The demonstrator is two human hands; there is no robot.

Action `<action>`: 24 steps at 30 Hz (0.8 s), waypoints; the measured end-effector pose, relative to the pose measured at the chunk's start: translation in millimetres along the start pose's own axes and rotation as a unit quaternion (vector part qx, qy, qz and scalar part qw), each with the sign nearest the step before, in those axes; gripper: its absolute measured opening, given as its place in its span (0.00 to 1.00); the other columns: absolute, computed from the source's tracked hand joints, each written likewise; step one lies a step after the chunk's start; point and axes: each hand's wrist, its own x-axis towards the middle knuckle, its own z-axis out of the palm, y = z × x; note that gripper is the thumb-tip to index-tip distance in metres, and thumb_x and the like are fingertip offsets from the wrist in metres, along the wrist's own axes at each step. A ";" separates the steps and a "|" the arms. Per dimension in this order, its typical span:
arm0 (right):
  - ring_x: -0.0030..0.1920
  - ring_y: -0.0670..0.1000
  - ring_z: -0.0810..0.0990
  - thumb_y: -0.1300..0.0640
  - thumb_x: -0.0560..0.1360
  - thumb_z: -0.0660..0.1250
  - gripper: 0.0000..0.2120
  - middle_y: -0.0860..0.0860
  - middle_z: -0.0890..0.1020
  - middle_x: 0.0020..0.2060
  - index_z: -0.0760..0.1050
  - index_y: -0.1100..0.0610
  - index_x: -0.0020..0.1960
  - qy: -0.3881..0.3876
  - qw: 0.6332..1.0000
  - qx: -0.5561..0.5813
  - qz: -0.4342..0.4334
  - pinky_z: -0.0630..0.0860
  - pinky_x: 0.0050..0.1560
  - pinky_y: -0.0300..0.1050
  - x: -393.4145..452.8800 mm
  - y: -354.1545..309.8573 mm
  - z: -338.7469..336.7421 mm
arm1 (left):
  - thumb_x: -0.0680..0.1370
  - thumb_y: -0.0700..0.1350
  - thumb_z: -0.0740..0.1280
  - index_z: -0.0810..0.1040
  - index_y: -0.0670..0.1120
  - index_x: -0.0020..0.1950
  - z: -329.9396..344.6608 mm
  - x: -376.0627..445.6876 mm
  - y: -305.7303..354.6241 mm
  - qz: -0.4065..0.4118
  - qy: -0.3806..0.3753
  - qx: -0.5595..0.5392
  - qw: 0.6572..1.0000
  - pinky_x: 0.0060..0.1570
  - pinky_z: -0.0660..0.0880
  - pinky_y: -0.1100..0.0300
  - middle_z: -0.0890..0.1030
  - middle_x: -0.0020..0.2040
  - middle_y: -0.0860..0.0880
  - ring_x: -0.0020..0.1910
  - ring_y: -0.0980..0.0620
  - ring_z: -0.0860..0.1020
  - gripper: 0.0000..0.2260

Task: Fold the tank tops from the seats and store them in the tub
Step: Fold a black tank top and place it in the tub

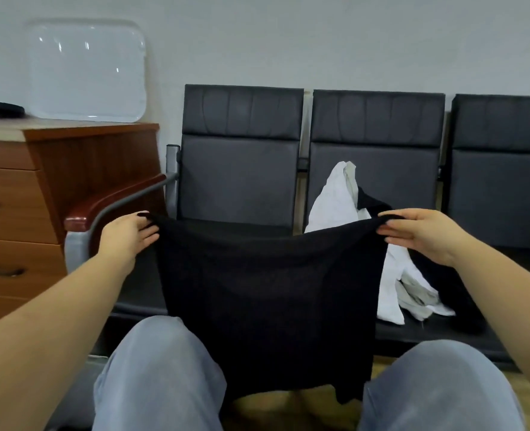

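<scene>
A black tank top (267, 293) hangs spread out in front of me, over the gap between my knees. My left hand (130, 234) pinches its upper left corner and my right hand (425, 234) pinches its upper right corner. Behind it stands a row of dark padded seats (239, 178). On the middle seat lies a heap of white and pale grey tank tops (344, 200) with some black cloth among them. A clear plastic tub (86, 70) leans upright against the wall on top of the wooden cabinet at the left.
A brown wooden drawer cabinet (18, 213) stands at the left, next to the seat's wooden armrest (114, 200). My knees in light blue jeans (161, 377) fill the lower view. The right seat (503, 169) shows nothing on it.
</scene>
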 end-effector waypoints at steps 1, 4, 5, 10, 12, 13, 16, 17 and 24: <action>0.48 0.50 0.85 0.64 0.74 0.70 0.13 0.57 0.84 0.51 0.78 0.61 0.59 -0.005 0.999 0.047 -0.004 0.82 0.44 0.39 0.1 0.8 2.1 | 0.82 0.37 0.53 0.73 0.37 0.62 1.5 -3.1 4.2 -0.009 0.005 -0.055 0.998 0.59 0.73 0.53 0.73 0.67 0.38 0.65 0.41 0.73 0.13; 0.53 0.51 0.84 0.49 0.50 0.84 0.38 0.54 0.84 0.54 0.79 0.58 0.58 -0.026 0.986 0.164 -0.012 0.82 0.46 0.42 3.5 1.4 8.5 | 0.83 0.41 0.56 0.73 0.43 0.50 2.6 -8.2 19.1 -0.015 0.010 -0.119 0.993 0.61 0.72 0.54 0.73 0.62 0.42 0.63 0.45 0.73 0.07; 0.53 0.51 0.84 0.48 0.50 0.83 0.36 0.54 0.84 0.53 0.80 0.57 0.56 -0.028 0.978 0.204 -0.021 0.82 0.46 0.43 4.9 0.2 11.6 | 0.83 0.42 0.58 0.73 0.44 0.48 -0.3 -6.0 22.7 -0.018 0.015 -0.115 0.993 0.59 0.73 0.56 0.74 0.60 0.43 0.59 0.46 0.75 0.06; 0.45 0.47 0.85 0.56 0.70 0.67 0.08 0.49 0.85 0.39 0.85 0.54 0.35 -0.009 0.930 0.366 -0.041 0.81 0.41 0.40 9.8 -24.0 33.0 | 0.81 0.39 0.59 0.76 0.46 0.49 -23.9 21.6 52.8 -0.052 0.013 -0.159 0.986 0.35 0.77 0.68 0.77 0.50 0.49 0.44 0.56 0.79 0.07; 0.43 0.45 0.85 0.58 0.73 0.66 0.09 0.48 0.84 0.38 0.84 0.54 0.38 0.010 0.916 0.399 -0.043 0.80 0.40 0.36 20.1 -34.5 41.7 | 0.76 0.39 0.68 0.77 0.48 0.50 -29.4 29.7 70.4 -0.046 -0.010 -0.214 0.976 0.36 0.77 0.71 0.79 0.46 0.51 0.38 0.58 0.81 0.05; 0.42 0.44 0.85 0.59 0.76 0.65 0.08 0.47 0.84 0.38 0.83 0.55 0.42 0.017 0.911 0.409 -0.040 0.80 0.40 0.35 28.0 -38.4 45.8 | 0.66 0.39 0.77 0.78 0.48 0.49 -31.1 33.6 78.4 -0.030 -0.037 -0.240 0.970 0.37 0.77 0.71 0.81 0.43 0.51 0.35 0.59 0.82 0.16; 0.41 0.42 0.84 0.60 0.79 0.62 0.06 0.47 0.84 0.39 0.78 0.54 0.50 0.031 0.909 0.414 -0.024 0.78 0.38 0.32 56.7 -42.6 61.1 | 0.33 0.39 0.82 0.82 0.48 0.46 -39.5 59.0 93.9 0.015 -0.065 -0.219 0.974 0.40 0.79 0.69 0.84 0.35 0.51 0.35 0.58 0.83 0.40; 0.41 0.43 0.84 0.61 0.79 0.62 0.06 0.47 0.85 0.39 0.78 0.54 0.51 0.032 0.910 0.413 -0.019 0.78 0.37 0.32 67.0 -41.3 67.0 | 0.39 0.39 0.83 0.84 0.48 0.45 -38.7 64.5 97.2 0.016 -0.078 -0.203 0.976 0.43 0.79 0.69 0.84 0.36 0.51 0.36 0.58 0.83 0.35; 0.44 0.49 0.85 0.65 0.80 0.60 0.08 0.52 0.83 0.48 0.73 0.54 0.54 0.033 0.919 0.392 0.020 0.83 0.43 0.46 138.2 -21.5 113.7 | 0.82 0.35 0.52 0.74 0.51 0.62 -29.1 120.0 72.1 0.011 -0.035 -0.077 0.996 0.61 0.73 0.51 0.76 0.52 0.50 0.54 0.50 0.76 0.18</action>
